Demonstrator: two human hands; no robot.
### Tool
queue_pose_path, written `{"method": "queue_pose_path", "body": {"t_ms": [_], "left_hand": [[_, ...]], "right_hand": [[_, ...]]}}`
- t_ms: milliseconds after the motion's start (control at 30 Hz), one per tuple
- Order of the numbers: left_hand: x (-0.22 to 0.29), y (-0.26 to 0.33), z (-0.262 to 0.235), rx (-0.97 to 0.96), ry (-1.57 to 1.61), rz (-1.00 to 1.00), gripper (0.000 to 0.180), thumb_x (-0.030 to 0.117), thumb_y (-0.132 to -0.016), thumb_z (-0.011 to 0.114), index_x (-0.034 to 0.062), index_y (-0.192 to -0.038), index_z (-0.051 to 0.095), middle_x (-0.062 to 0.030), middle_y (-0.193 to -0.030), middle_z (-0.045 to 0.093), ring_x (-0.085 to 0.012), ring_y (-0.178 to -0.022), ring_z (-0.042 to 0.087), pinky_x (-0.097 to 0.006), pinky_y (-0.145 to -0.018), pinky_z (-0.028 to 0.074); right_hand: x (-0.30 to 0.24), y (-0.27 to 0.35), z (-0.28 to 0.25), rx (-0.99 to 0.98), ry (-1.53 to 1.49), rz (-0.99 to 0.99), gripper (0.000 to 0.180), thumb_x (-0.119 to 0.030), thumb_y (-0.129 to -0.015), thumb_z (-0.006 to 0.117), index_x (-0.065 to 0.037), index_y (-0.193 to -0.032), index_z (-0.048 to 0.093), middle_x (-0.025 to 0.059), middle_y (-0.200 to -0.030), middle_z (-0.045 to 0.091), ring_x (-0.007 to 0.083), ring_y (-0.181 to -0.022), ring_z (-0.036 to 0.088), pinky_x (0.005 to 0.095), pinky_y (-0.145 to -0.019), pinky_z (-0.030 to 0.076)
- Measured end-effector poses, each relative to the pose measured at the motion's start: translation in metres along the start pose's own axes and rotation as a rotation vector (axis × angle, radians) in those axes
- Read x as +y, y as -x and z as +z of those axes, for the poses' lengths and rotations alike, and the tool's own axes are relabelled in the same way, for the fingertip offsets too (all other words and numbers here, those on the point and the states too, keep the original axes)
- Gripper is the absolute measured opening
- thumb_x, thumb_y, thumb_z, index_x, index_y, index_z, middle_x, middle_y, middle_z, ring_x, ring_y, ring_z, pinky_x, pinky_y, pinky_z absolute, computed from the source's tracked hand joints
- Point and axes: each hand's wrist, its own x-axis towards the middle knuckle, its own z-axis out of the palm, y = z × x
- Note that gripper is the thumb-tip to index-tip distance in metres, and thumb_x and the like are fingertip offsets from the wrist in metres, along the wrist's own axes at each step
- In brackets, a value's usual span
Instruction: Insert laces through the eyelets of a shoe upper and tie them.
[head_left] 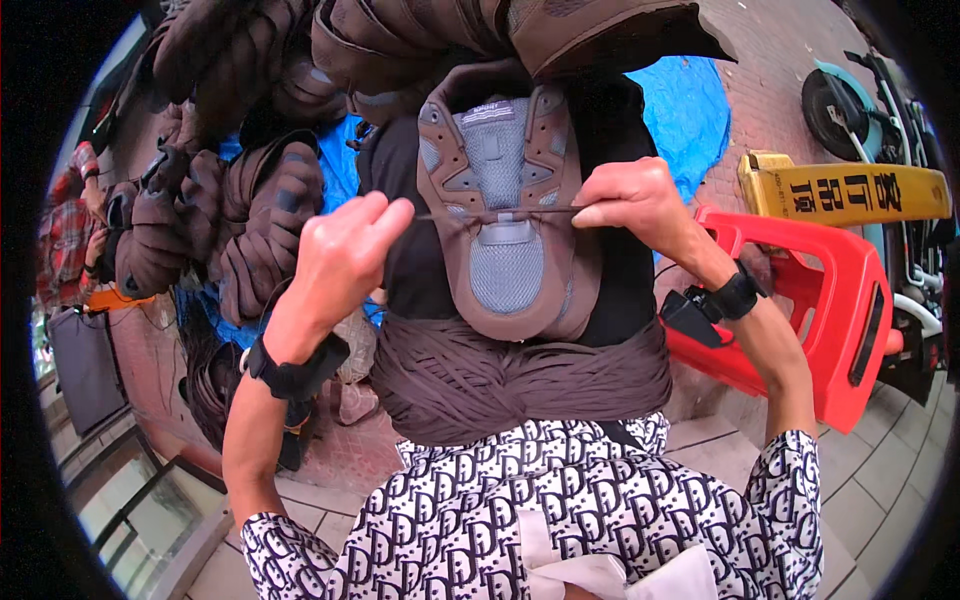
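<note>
Left forearm (252,440) and right forearm (780,350) rose from below, spread apart, left grip (345,255) was curled palm-down, right grip (640,200) sat slightly higher, thumb (592,215) pressed against curled fingers (610,182)

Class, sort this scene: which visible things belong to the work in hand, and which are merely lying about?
In the work:
left hand and right hand, gripping a dark lace
shoe upper, the lace stretched across it
lace bundle over the lap
stacked uppers, likely

Apparently lying about:
red plastic stool
yellow board
parked two-wheeler
</note>
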Motion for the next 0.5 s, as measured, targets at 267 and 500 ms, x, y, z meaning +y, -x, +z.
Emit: {"method": "queue_pose_path", "body": {"t_ms": [267, 500], "left_hand": [[0.009, -0.021, -0.001, 0.194, 0.193, -0.138, 0.017, -0.004, -0.072, 0.056, 0.0024, -0.087, 0.056, -0.0109, -0.071, 0.051, -0.0264, -0.064, 0.053, -0.033, -0.054, 0.043], [-0.002, -0.011, -0.016, 0.139, -0.116, -0.106, 0.015, 0.000, -0.072, 0.057, 0.0031, -0.087, 0.055, -0.0104, -0.072, 0.052, -0.0262, -0.067, 0.053, -0.034, -0.057, 0.043]], "right_hand": [[-0.022, 0.000, -0.011, 0.005, -0.021, 0.147, 0.014, -0.012, -0.069, 0.064, 0.000, -0.075, 0.061, 0.0100, -0.071, 0.059, 0.0209, -0.065, 0.058, 0.0277, -0.058, 0.046], [-0.022, -0.001, -0.027, 0.093, 0.409, -0.036, 0.012, -0.009, -0.065, 0.066, -0.001, -0.071, 0.060, 0.0073, -0.066, 0.056, 0.0211, -0.059, 0.053, 0.0289, -0.055, 0.041]]}}
